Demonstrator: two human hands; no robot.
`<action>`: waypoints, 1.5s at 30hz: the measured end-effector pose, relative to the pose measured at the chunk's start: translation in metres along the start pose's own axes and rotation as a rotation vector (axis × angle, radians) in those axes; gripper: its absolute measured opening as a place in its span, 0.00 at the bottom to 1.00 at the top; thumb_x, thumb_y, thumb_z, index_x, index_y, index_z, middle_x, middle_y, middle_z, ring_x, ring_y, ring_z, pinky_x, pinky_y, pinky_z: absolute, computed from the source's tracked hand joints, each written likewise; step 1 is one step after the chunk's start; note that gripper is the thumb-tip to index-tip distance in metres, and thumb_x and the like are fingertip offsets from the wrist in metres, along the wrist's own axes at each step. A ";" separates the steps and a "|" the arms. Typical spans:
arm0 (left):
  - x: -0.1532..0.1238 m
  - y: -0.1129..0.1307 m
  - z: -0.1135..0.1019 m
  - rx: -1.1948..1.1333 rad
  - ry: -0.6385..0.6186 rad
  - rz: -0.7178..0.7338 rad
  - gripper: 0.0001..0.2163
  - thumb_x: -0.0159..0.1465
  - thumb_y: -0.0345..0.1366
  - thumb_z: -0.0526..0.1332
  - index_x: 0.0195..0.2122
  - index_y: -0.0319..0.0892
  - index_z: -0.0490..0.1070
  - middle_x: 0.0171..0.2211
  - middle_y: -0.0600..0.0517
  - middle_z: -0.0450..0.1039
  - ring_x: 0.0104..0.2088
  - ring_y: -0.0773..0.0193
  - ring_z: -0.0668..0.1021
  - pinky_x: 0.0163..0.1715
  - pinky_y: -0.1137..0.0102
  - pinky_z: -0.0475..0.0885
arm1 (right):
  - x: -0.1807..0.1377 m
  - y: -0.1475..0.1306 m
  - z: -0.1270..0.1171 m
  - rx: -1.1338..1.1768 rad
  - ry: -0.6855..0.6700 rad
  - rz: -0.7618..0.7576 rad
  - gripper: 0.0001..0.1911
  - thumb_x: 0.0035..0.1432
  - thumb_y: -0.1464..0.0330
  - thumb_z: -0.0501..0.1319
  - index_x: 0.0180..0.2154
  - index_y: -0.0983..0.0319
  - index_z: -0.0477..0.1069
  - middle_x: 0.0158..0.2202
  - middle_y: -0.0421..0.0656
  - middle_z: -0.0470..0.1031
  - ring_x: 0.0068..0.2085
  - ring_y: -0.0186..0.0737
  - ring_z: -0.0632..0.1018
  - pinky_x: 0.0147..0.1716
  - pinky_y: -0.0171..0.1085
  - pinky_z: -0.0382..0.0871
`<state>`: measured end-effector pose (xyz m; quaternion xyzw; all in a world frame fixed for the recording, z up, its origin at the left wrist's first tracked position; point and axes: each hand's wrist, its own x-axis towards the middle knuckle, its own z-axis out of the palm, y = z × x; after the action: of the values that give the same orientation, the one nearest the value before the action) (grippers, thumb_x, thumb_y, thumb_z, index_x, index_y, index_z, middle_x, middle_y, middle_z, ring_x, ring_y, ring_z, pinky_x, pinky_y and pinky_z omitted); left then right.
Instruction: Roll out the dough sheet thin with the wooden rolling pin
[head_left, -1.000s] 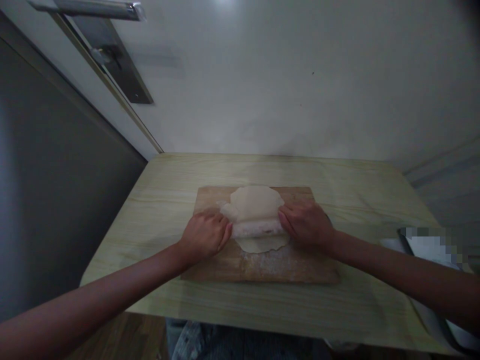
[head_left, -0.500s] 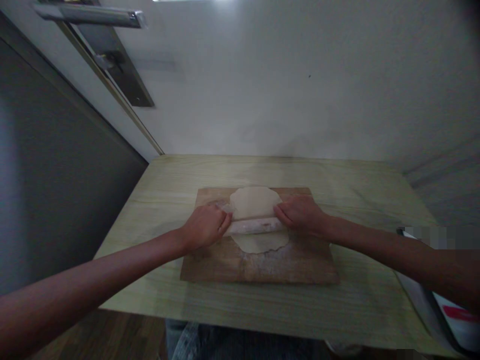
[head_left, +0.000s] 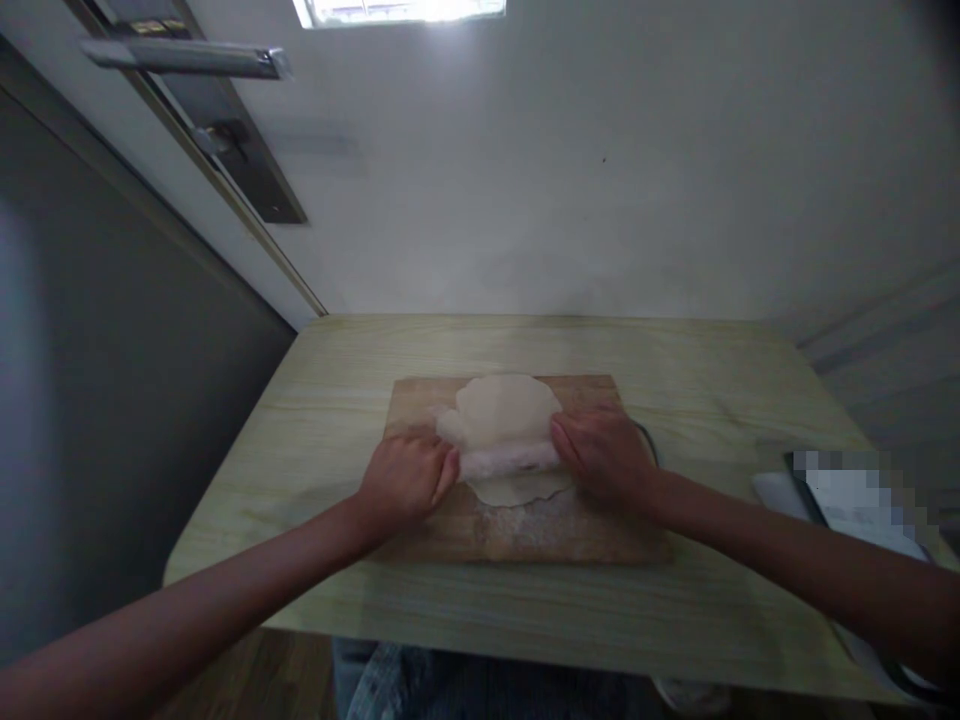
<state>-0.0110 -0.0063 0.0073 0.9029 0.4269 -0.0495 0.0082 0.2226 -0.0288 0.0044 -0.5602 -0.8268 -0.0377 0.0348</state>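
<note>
A floury rolling pin lies crosswise over a flat, pale sheet of dough. My left hand is closed around the pin's left end, and my right hand grips its right end. The dough shows above and below the pin, with an uneven rim. Under it is a wooden board, dusted with flour near its front. Both ends of the pin are hidden by my fingers.
The board rests on a light wood-grain table set against a white door. A metal door handle juts out at the upper left. At the right edge, a dark-framed flat object lies partly under my right forearm.
My hands and the rolling pin have shifted slightly toward me, uncovering more dough at the upper left. The view has tilted up a little, so a bright window strip shows at the top.
</note>
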 end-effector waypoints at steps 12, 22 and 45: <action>-0.017 0.013 0.002 0.043 0.084 0.065 0.13 0.62 0.36 0.44 0.29 0.40 0.66 0.26 0.48 0.70 0.30 0.59 0.72 0.29 0.66 0.64 | -0.020 -0.014 0.002 0.047 0.054 0.030 0.14 0.59 0.70 0.45 0.28 0.62 0.66 0.29 0.43 0.70 0.33 0.39 0.67 0.32 0.37 0.52; -0.038 0.027 0.010 0.108 0.144 0.058 0.13 0.62 0.39 0.46 0.40 0.39 0.64 0.40 0.44 0.69 0.37 0.56 0.70 0.32 0.64 0.61 | -0.045 -0.024 0.013 -0.039 0.141 0.033 0.11 0.58 0.69 0.47 0.33 0.62 0.67 0.35 0.47 0.69 0.36 0.43 0.66 0.35 0.40 0.53; -0.019 0.047 -0.010 -0.182 0.185 0.384 0.19 0.63 0.39 0.47 0.53 0.34 0.55 0.55 0.41 0.57 0.55 0.58 0.61 0.52 0.65 0.59 | -0.055 -0.008 0.025 0.714 0.479 0.485 0.20 0.58 0.54 0.43 0.29 0.61 0.61 0.22 0.40 0.66 0.24 0.37 0.68 0.22 0.34 0.59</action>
<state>0.0143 -0.0500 0.0174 0.9638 0.2489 0.0747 0.0597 0.2356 -0.0803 -0.0259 -0.6650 -0.6027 0.1296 0.4215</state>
